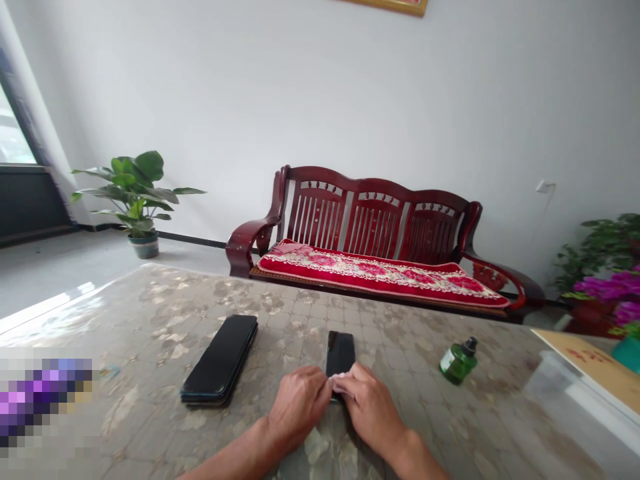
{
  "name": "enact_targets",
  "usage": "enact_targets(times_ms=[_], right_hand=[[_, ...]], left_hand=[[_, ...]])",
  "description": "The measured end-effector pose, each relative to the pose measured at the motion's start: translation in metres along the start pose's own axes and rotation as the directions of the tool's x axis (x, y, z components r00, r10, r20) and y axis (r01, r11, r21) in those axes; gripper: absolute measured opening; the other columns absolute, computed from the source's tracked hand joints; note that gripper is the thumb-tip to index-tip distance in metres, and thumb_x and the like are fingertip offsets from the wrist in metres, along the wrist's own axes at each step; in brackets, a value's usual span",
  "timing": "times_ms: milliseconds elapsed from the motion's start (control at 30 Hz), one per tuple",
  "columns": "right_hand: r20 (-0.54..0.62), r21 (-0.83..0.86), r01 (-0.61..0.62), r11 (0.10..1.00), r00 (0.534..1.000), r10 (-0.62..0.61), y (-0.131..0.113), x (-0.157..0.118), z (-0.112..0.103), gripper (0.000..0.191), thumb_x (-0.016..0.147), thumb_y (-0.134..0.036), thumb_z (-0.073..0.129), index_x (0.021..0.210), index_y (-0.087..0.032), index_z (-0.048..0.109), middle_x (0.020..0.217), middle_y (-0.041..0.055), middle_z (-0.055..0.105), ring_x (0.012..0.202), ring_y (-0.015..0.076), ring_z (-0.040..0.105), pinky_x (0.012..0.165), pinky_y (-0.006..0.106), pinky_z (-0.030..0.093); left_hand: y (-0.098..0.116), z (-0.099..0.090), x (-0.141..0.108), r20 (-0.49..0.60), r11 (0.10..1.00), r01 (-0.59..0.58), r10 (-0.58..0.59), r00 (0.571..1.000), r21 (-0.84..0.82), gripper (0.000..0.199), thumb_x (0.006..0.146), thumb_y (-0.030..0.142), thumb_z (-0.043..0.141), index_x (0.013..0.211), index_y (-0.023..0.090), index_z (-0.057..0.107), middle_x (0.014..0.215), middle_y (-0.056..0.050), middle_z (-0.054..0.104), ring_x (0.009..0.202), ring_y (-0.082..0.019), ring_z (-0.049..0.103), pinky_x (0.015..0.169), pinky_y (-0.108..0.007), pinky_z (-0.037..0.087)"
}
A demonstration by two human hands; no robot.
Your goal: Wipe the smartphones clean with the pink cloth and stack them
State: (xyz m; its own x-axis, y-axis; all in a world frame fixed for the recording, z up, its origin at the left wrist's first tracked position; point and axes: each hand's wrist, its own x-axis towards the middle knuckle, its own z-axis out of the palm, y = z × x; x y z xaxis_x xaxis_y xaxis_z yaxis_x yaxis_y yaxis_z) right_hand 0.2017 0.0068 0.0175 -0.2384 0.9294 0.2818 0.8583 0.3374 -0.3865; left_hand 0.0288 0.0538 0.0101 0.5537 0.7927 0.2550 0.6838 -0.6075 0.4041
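A black smartphone (341, 348) lies screen up on the table, its lower part covered by my hands. My right hand (373, 407) is closed in a pinch on a small pale cloth or tissue (341, 382), pressed over the phone's lower screen. My left hand (300, 403) is closed at the phone's lower left edge, its fingertips meeting the cloth. Whether those fingers grip the phone or the cloth is hidden. Left of my hands sits a stack of black smartphones (220, 360). On the right stands a small green bottle (459, 362) with a black cap.
A patterned, glossy cover lies over the table (150, 320). At its right are a tan box or board (590, 360) and a clear plastic container (555, 383). Beyond stand a red wooden bench (375, 220) and a potted plant (143, 200). The lower left corner is pixelated.
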Motion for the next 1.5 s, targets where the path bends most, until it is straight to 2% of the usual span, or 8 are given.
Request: enact_targets(times_ms=[167,333,433,533,733,933,1233,1500], right_hand=[[-0.076,0.033,0.008,0.999,0.997,-0.005,0.000,-0.007,0.005,0.026,0.097,-0.019,0.046,0.102,-0.027,0.070,0.092,0.0036,0.061,0.094,0.0169,0.057,0.083,0.026,0.044],[-0.045,0.008,0.035,0.999,0.998,-0.035,-0.002,-0.011,-0.002,0.026,0.093,-0.019,0.054,0.110,-0.030,0.069,0.098,0.0033,0.061,0.099,0.0185,0.056,0.087,0.028,0.045],[-0.028,-0.023,0.073,0.997,0.997,-0.073,-0.002,-0.011,-0.005,0.025,0.096,-0.020,0.051,0.111,-0.030,0.068,0.098,0.0036,0.061,0.097,0.0190,0.055,0.085,0.029,0.046],[-0.051,-0.068,0.108,0.992,0.992,-0.112,-0.001,-0.010,-0.002,0.025,0.099,-0.025,0.045,0.110,-0.030,0.068,0.097,0.0034,0.063,0.094,0.0186,0.055,0.083,0.030,0.046],[-0.090,-0.163,0.102,0.981,0.989,-0.118,0.003,-0.011,0.000,0.022,0.098,-0.026,0.049,0.105,-0.030,0.069,0.094,0.0017,0.065,0.089,0.0183,0.055,0.080,0.030,0.044],[-0.166,-0.124,-0.066,0.990,0.985,0.045,0.025,-0.011,-0.008,0.021,0.096,-0.022,0.052,0.098,-0.030,0.072,0.094,0.0015,0.066,0.093,0.0182,0.058,0.083,0.029,0.044],[-0.103,-0.087,-0.101,0.991,0.990,0.092,0.018,-0.015,-0.005,0.032,0.099,-0.019,0.040,0.099,-0.026,0.071,0.091,0.0038,0.064,0.090,0.0172,0.060,0.080,0.027,0.044],[-0.069,-0.195,-0.215,0.957,0.976,0.205,0.020,0.014,-0.005,0.033,0.096,-0.017,0.041,0.099,-0.026,0.073,0.090,0.0056,0.065,0.084,0.0162,0.062,0.073,0.024,0.042]], left_hand=[[-0.001,-0.006,0.007,-0.040,0.985,0.151,-0.155,0.987,-0.083,0.028,0.094,0.016,0.042,0.104,0.024,0.068,0.099,-0.003,0.071,0.095,-0.017,0.065,0.084,-0.025,0.046],[-0.002,-0.002,0.025,0.038,0.997,0.048,-0.050,0.998,0.064,0.054,0.084,0.003,0.045,0.133,0.023,0.054,0.134,-0.009,0.058,0.122,-0.022,0.054,0.105,-0.035,0.038],[-0.004,-0.004,0.049,0.124,0.992,-0.069,0.055,0.991,0.109,0.075,0.076,-0.005,0.048,0.142,0.032,0.043,0.147,-0.006,0.045,0.132,-0.025,0.044,0.110,-0.043,0.033],[-0.006,-0.008,0.075,0.330,0.963,-0.254,0.213,0.920,0.088,0.084,0.071,-0.005,0.057,0.142,0.037,0.041,0.151,-0.005,0.037,0.134,-0.028,0.041,0.107,-0.043,0.037],[-0.009,-0.013,0.100,0.415,0.949,-0.301,0.237,0.879,0.097,0.079,0.068,0.003,0.068,0.135,0.040,0.047,0.144,-0.004,0.045,0.127,-0.026,0.048,0.100,-0.036,0.044],[-0.019,-0.032,0.091,0.445,0.967,-0.171,0.071,0.893,0.187,0.071,0.063,0.017,0.073,0.129,0.033,0.054,0.128,-0.010,0.052,0.118,-0.035,0.051,0.095,-0.052,0.046],[-0.031,-0.039,0.036,0.318,0.983,0.016,-0.074,0.945,0.181,0.066,0.068,0.044,0.072,0.128,0.020,0.055,0.122,-0.013,0.051,0.112,-0.032,0.052,0.095,-0.041,0.045],[-0.033,-0.028,0.029,0.208,0.983,0.121,-0.149,0.967,0.140,0.059,0.066,0.046,0.075,0.118,0.025,0.058,0.118,-0.009,0.052,0.110,-0.029,0.054,0.089,-0.036,0.046]])
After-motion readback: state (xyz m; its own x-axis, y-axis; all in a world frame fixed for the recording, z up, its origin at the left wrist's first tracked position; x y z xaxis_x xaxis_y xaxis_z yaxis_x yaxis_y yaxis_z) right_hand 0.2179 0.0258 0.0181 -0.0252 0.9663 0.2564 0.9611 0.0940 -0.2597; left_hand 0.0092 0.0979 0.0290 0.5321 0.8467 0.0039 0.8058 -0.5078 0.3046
